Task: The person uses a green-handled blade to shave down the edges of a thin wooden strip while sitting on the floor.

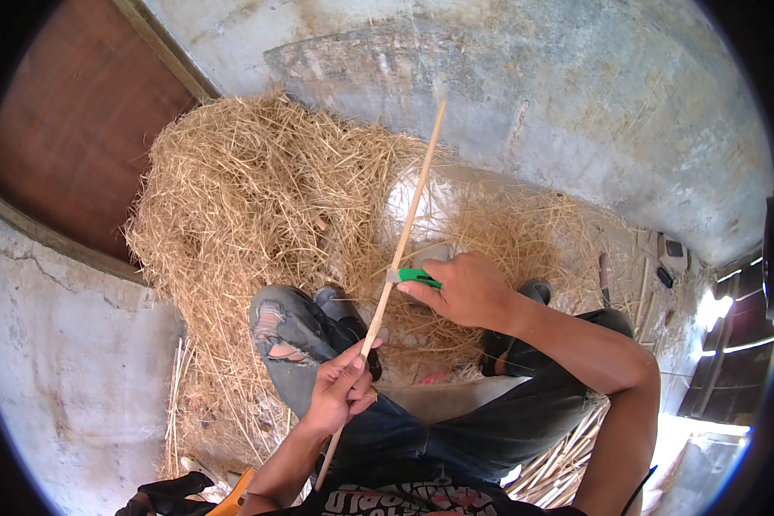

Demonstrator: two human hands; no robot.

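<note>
You are seated on the bare floor of a rough rural shed or outbuilding, a makeshift craft corner. A large heap of dry straw (pixel 267 198) is piled against stained, cracked concrete walls (pixel 576 95), beside a plain brown wooden door (pixel 86 129) in a weathered frame. Split bamboo strips (pixel 568 456) lie loose on the floor by your right leg, with more thin sticks (pixel 178 396) at the foot of the left wall. Harsh daylight spills in at the right edge.
</note>
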